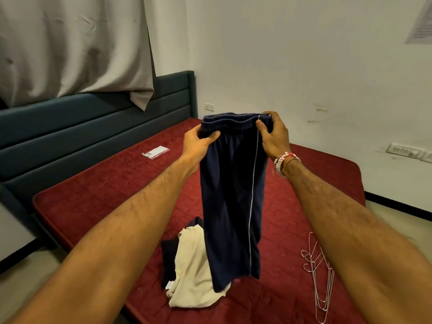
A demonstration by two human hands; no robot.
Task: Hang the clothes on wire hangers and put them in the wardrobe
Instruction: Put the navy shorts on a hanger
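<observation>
Gripping navy shorts (233, 195) waistband — both hands, above mattress edge (77, 232)

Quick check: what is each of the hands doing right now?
Left hand: grips the waistband of the navy shorts.
Right hand: grips the waistband's other end, at the white side stripe.

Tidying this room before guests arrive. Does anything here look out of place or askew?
The grey curtain hangs crooked, its lower corner sagging across the teal headboard. A small plastic packet lies alone on the red mattress. The wall shows smudges beside the bed. The navy shorts themselves look fine.
</observation>
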